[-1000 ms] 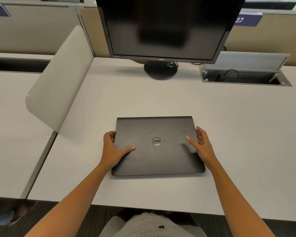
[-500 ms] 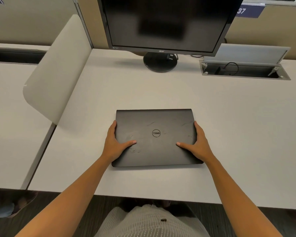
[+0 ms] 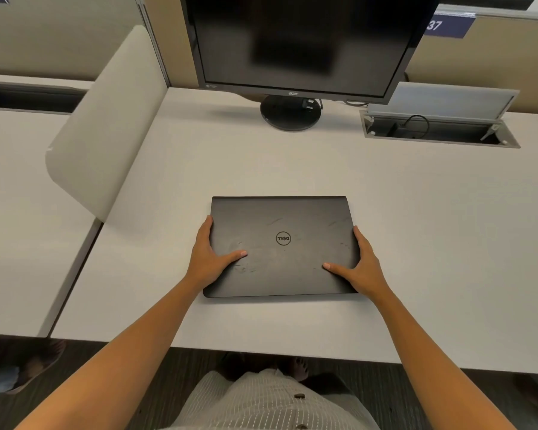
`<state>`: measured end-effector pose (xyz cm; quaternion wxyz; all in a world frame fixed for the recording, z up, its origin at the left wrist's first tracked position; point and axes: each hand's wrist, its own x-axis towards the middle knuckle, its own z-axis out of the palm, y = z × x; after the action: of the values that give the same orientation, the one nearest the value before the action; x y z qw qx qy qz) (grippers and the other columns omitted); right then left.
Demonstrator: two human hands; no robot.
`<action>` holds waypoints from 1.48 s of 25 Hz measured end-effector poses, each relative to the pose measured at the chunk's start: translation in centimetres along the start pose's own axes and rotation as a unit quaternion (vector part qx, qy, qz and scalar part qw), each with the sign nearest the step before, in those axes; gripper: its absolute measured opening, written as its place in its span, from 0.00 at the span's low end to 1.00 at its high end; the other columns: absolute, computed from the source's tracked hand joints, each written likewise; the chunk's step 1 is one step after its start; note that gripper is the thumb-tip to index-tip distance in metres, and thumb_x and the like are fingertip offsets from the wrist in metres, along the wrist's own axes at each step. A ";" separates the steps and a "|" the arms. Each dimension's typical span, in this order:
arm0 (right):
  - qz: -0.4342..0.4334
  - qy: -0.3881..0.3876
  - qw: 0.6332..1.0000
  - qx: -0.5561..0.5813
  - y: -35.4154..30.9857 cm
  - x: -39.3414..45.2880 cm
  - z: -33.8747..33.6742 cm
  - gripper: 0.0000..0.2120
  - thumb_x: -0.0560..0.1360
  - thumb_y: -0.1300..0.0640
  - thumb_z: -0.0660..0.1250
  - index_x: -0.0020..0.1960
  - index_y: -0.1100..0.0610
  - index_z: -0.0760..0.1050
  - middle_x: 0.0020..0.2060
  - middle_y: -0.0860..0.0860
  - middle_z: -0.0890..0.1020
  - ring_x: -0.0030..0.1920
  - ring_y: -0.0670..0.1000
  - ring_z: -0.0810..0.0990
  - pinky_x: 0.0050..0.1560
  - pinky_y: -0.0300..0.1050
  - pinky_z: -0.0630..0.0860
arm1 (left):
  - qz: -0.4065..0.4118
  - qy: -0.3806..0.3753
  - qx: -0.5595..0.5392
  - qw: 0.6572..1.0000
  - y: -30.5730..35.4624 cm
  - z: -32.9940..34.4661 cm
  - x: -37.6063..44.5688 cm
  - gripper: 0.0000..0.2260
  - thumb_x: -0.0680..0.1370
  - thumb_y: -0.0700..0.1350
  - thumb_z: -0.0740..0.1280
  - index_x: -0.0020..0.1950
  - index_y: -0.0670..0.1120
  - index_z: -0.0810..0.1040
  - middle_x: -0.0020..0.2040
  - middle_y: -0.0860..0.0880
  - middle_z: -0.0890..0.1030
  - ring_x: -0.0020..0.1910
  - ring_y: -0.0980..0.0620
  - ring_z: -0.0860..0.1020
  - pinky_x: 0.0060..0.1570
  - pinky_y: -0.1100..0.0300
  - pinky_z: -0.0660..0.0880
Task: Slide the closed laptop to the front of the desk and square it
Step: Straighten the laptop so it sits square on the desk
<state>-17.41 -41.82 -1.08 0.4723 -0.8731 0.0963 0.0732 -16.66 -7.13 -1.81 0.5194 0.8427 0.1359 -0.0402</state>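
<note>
I see the closed matte-black laptop (image 3: 281, 246) lying flat on the pale grey desk (image 3: 432, 218), lid up with its round logo showing, set toward the front edge and roughly midway along it, a bare strip of desk between its near side and that edge. Its sides run close to parallel with the front edge, the near left corner sitting a touch lower in my view. My left hand (image 3: 210, 259) grips the laptop's left side, fingers along the edge and thumb laid across the lid. My right hand (image 3: 359, 265) clasps the right side the same way, thumb pointing inward on the lid. At the back edge stands a dark-screened black monitor (image 3: 302, 41) on a round base, and to its right an open grey cable tray (image 3: 441, 131) is sunk into the desk.
</note>
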 end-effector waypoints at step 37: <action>-0.011 0.033 0.999 0.041 1.6 -1.2 0.1 0.53 0.63 0.51 0.83 0.80 0.50 0.57 0.77 0.46 0.65 0.74 0.49 0.65 0.69 0.43 0.65 | 0.004 -0.019 0.004 1.000 0.0 0.5 1.0 0.54 0.64 0.52 0.84 0.82 0.50 0.57 0.81 0.53 0.62 0.78 0.53 0.62 0.75 0.58 0.60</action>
<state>-18.98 -42.50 -2.17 0.5053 -0.8558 0.1052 0.0348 -15.63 -7.36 -2.25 0.5188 0.8443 0.1225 -0.0542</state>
